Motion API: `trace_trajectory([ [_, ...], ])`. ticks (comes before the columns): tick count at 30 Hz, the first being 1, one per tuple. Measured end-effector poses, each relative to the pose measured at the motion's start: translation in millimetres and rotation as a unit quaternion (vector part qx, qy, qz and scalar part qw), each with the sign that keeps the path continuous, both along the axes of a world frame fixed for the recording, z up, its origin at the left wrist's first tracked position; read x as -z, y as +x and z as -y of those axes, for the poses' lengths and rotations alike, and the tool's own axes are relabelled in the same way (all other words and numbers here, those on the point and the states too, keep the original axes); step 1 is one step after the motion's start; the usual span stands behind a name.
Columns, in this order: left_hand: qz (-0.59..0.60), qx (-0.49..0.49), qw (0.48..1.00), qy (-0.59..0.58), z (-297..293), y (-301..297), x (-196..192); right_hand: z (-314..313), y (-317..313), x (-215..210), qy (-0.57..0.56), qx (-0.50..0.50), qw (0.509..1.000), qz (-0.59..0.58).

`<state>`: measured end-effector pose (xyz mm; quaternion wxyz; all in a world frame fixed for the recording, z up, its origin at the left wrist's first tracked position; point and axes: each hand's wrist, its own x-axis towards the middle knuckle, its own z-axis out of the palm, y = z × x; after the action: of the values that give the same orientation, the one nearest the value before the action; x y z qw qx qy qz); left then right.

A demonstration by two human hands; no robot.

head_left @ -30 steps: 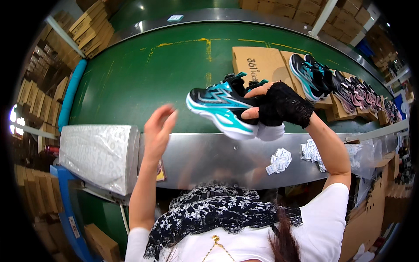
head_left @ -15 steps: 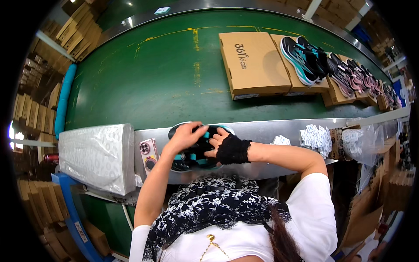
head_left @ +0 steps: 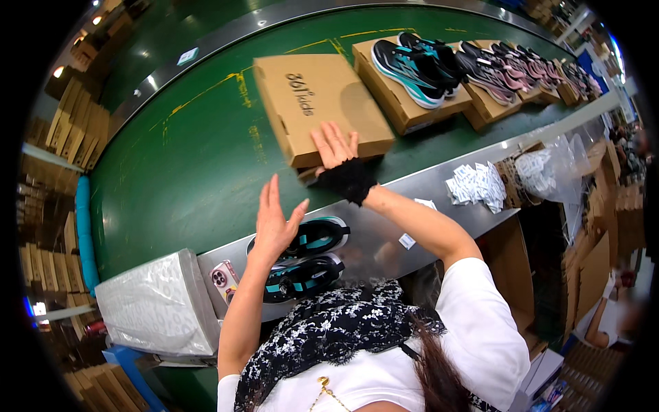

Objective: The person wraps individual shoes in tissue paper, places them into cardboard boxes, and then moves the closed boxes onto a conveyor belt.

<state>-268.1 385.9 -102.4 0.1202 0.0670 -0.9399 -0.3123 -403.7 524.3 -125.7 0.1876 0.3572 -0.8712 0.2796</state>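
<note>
Head view. We stand at a green belt (head_left: pixel 185 165) that curves across the frame, bounded by a steel ledge (head_left: pixel 412 189) on our side. Our right hand (head_left: pixel 336 147), in a black wrist wrap, lies flat with fingers spread on the near corner of a closed box (head_left: pixel 319 103) on the belt; it grips nothing. Our left hand (head_left: pixel 274 223) hovers open, fingers straight, holding nothing, just above a pair of shoes (head_left: pixel 302 257) resting on the ledge. A phone (head_left: pixel 223 278) and a wrapped bundle (head_left: pixel 154 305) lie to the left. More boxes carrying shoes (head_left: pixel 419 58) run down the belt. Paper tags (head_left: pixel 477 185) lie on the ledge. Stacked cartons (head_left: pixel 68 130) line the room beyond.
</note>
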Motion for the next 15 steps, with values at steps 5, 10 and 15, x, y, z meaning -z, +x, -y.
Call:
trace_trajectory([
  [5, 0.025, 0.03, 0.996, -0.081, 16.5, 0.4, 15.1, -35.9, 41.0, -64.4, -0.45, -0.058, 0.851, 0.266],
  [10, 0.249, -0.041, 0.968, -0.016, 100.9, 28.6, 46.2, -152.9, 17.7, -18.8, -0.438, 0.143, 0.72, 0.519],
  [15, -0.101, -0.12, 0.979, 0.127, 127.4, 76.0, 40.5, -213.8, 57.5, 95.3, 0.121, 0.347, 0.911, 0.187],
])
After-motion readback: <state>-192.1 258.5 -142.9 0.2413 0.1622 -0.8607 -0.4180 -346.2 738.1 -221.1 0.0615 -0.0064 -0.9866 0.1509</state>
